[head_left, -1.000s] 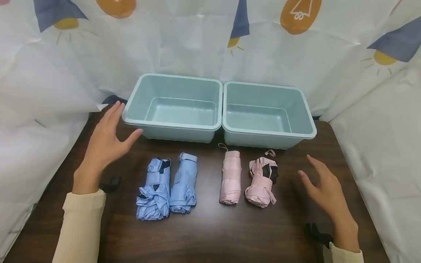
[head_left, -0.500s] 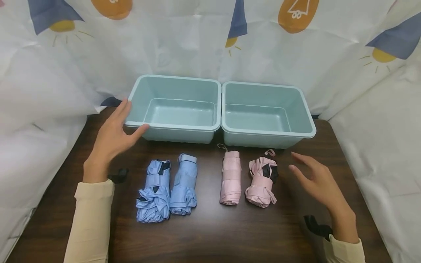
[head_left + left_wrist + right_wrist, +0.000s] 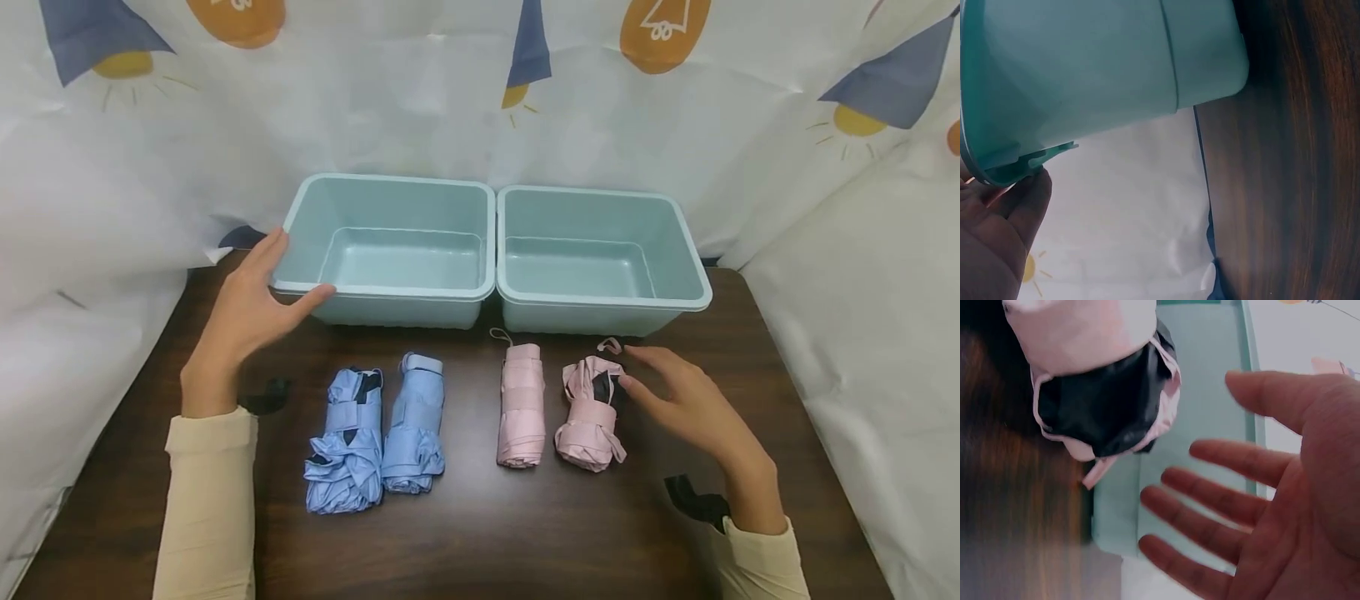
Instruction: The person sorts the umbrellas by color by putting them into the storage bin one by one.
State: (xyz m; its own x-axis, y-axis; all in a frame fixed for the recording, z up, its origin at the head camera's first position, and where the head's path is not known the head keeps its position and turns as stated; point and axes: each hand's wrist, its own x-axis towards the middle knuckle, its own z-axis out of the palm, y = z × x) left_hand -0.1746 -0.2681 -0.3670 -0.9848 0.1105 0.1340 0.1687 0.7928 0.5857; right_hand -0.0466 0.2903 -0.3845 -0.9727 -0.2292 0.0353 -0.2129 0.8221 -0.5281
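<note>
My left hand [image 3: 247, 308] is at the left end of the left light-blue bin [image 3: 375, 292], fingers extended along its side and thumb by the front rim. In the left wrist view the fingertips [image 3: 1038, 184] are right at the rim's underside. My right hand [image 3: 690, 400] is spread beside the bunched pink folding umbrella [image 3: 588, 425], its thumb and index fingertips close to the black-lined end. The right wrist view shows this palm holding nothing. A neatly rolled pink folding umbrella [image 3: 522, 408] lies to its left.
Two blue folding umbrellas, a loosely wrapped one [image 3: 347, 450] and a neater one [image 3: 415, 425], lie side by side at left on the dark wooden table [image 3: 480, 542]. A second light-blue bin [image 3: 600, 302] adjoins the left one. A patterned white cloth [image 3: 420, 100] hangs behind.
My right hand has moved left and forward to the bunched pink umbrella. The left hand has moved in against the left bin's corner. The umbrellas stay in place.
</note>
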